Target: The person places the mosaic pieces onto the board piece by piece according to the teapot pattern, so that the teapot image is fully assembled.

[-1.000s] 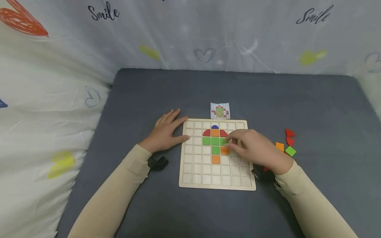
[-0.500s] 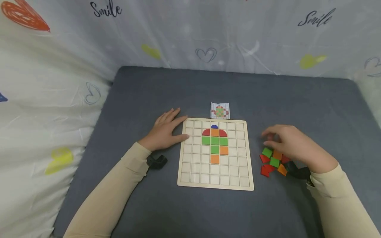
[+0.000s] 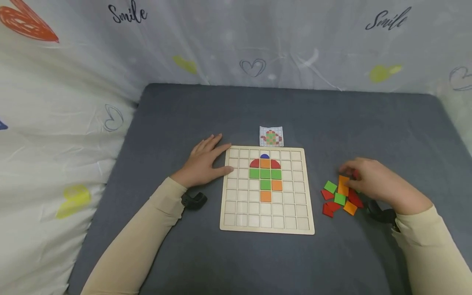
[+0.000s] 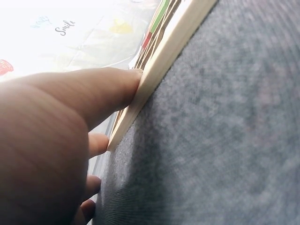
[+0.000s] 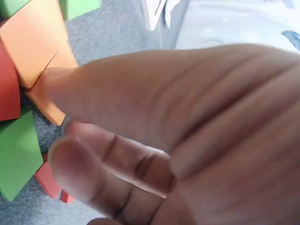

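In the head view, my left hand (image 3: 200,164) lies spread at the left edge of a wooden grid board (image 3: 230,223). The left wrist view shows its thumb (image 4: 112,89) touching the board's side. Set in the grid are a blue half-round tile (image 3: 264,156), red curved tiles (image 3: 254,164), and several green (image 3: 265,174) and orange squares (image 3: 265,196). My right hand (image 3: 376,182) is over loose tiles right of the board, fingers bent. In the right wrist view its thumb (image 5: 93,91) touches an orange tile (image 5: 35,40); a gap separates thumb and fingers. Part of the pile is hidden beneath the hand.
A small printed card (image 3: 271,136) with a coloured grid picture lies against the board's far edge. Loose green (image 3: 330,187) and red tiles (image 3: 327,210) lie between board and right hand. A patterned white cloth (image 3: 221,49) hangs behind the grey table (image 3: 206,110).
My right hand has moved from the board's right-hand green tile to the loose pile, then slightly further right, uncovering more orange tiles. The left hand keeps its place.
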The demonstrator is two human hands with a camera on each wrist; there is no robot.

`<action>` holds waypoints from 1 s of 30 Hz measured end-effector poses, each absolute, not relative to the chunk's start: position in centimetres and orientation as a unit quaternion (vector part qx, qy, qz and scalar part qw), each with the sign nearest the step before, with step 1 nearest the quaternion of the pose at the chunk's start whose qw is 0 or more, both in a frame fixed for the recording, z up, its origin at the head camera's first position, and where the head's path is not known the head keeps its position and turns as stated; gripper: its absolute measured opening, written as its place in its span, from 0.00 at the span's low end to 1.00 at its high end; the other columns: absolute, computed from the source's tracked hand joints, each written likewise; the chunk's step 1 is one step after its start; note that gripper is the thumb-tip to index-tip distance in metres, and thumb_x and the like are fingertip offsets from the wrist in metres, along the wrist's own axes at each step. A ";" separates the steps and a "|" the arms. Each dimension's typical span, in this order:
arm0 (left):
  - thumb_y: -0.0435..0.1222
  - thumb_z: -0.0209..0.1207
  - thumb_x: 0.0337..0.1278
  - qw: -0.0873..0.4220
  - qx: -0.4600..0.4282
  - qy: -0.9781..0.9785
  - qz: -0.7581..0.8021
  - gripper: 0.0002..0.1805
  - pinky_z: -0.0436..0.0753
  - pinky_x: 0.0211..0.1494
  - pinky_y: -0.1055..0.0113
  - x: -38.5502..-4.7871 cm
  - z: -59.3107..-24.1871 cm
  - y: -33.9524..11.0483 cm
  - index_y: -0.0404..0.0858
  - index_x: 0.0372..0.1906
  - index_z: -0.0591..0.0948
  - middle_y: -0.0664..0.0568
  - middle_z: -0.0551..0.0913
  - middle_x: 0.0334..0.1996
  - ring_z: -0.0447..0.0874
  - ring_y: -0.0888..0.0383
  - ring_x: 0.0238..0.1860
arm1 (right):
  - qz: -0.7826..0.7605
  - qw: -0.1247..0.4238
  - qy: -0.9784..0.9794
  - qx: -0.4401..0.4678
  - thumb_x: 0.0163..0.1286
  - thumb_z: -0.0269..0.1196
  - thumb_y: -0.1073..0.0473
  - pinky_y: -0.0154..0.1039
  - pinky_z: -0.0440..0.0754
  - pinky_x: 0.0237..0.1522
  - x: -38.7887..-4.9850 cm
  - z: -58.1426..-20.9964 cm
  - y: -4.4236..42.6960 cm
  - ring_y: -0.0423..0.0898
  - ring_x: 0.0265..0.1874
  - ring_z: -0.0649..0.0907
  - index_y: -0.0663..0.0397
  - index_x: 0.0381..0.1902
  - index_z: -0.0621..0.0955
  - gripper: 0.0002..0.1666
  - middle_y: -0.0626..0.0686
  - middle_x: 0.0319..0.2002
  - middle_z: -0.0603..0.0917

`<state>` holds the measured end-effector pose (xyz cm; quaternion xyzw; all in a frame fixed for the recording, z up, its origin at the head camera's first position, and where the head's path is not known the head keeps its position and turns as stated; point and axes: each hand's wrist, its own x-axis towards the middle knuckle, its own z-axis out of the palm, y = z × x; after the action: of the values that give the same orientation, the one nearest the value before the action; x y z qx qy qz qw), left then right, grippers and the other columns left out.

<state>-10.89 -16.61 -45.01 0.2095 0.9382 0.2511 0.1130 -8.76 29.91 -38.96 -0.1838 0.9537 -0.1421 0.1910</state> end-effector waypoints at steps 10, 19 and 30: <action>0.60 0.60 0.72 0.116 0.207 0.938 0.253 0.44 0.37 0.84 0.40 -10.8 -44.8 -16.7 0.48 0.84 0.62 0.44 0.45 0.86 0.36 0.43 0.86 | -0.171 0.207 0.952 -0.150 0.69 0.73 0.60 0.42 0.79 0.34 -8.7 -39.5 29.8 0.45 0.33 0.79 0.62 0.50 0.86 0.16 0.49 0.36 0.84; 0.59 0.62 0.70 0.114 0.206 0.938 0.253 0.44 0.37 0.85 0.40 -10.7 -44.7 -16.6 0.47 0.84 0.63 0.43 0.46 0.86 0.37 0.43 0.86 | -0.184 0.192 0.950 -0.163 0.68 0.75 0.57 0.39 0.76 0.29 -8.9 -39.9 29.0 0.43 0.27 0.77 0.55 0.41 0.84 0.11 0.46 0.30 0.82; 0.60 0.61 0.71 0.114 0.204 0.938 0.256 0.44 0.37 0.85 0.41 -10.8 -44.8 -16.6 0.48 0.84 0.62 0.44 0.46 0.86 0.37 0.43 0.86 | -0.218 0.152 0.945 -0.193 0.67 0.76 0.56 0.37 0.77 0.30 -10.0 -38.3 25.0 0.42 0.27 0.79 0.49 0.37 0.83 0.10 0.44 0.27 0.83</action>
<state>-10.78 -16.63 -44.76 0.2041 0.9379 0.2562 0.1141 -10.01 25.03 -38.31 -0.1932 0.9445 -0.2175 0.1523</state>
